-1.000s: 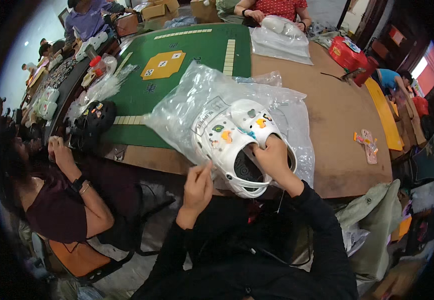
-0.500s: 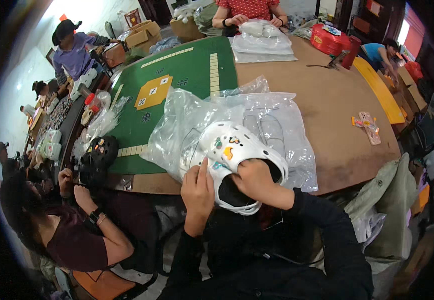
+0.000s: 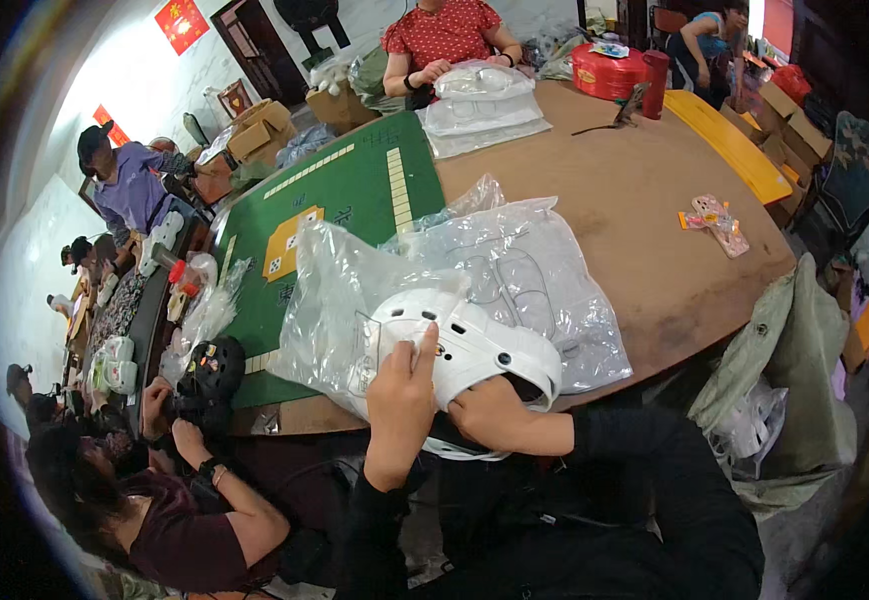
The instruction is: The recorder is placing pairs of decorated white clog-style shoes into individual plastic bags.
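A white clog (image 3: 495, 347) with round and oval holes is between my hands at the table edge, its toe pointing away to the left. My left hand (image 3: 402, 405) lies against the front of the upper, index and middle fingers stretched along it and the others curled. The fingers of my right hand (image 3: 500, 418) reach inside the foot opening, so their tips are hidden. Beneath this clog shows a white rim or strap (image 3: 463, 452), partly covered by my hands. Clear plastic bags (image 3: 580, 320) lie under and beyond the clog.
A green mahjong mat (image 3: 350, 205) covers the table's left part. On the brown board (image 3: 645, 200) lies a pink clog-shaped item (image 3: 717, 225). A black clog (image 3: 217, 370) is near a seated person (image 3: 205, 510) at left. Another person (image 3: 450, 45) sits across, behind bagged goods (image 3: 485, 100).
The clog has tilted; the colourful charms seen on its upper before are out of sight, and plain holes show. My left hand has shifted farther onto the toe. The whole view has turned slightly.
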Available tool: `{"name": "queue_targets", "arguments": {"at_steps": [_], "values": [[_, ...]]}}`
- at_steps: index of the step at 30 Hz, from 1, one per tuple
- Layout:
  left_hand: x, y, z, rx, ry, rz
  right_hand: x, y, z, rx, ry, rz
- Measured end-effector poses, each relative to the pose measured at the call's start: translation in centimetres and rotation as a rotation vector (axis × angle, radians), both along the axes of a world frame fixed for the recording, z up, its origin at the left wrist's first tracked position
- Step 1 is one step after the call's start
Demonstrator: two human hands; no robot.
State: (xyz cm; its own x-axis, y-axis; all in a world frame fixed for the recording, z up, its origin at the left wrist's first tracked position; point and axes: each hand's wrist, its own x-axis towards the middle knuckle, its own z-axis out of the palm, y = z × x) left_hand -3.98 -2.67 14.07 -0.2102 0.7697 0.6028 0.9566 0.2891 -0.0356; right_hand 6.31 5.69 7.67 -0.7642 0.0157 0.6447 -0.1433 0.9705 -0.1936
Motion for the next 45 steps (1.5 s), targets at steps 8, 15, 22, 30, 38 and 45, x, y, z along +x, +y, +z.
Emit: {"name": "queue_targets", "arguments": {"at_steps": [8,15,22,30,38,45], "values": [[4.1,-0.1,1.7,-0.168,0.009,-0.336,1.6,-0.7,0.5,-0.362,-0.132,-0.243],[7.3,0.0,0.9,-0.061,-0.114,-0.583,3.3,0.8,1.4,-0.385,0.113,-0.363],[2.2,0.5,-4.6,0.671,-0.597,-0.006,5.5,2.5,1.1,-0.506,0.314,-0.472],[1.5,3.5,-9.8,0.556,-1.940,-0.284,5.0,4.7,-0.7,-0.581,0.358,-0.618],[3.4,3.5,-14.2,0.401,-2.264,-0.267,5.2,6.4,0.7,-0.388,0.209,-0.778],[6.2,2.9,-12.6,0.627,-1.995,-0.606,3.3,8.1,0.6,-0.669,-0.085,-0.714]]}}
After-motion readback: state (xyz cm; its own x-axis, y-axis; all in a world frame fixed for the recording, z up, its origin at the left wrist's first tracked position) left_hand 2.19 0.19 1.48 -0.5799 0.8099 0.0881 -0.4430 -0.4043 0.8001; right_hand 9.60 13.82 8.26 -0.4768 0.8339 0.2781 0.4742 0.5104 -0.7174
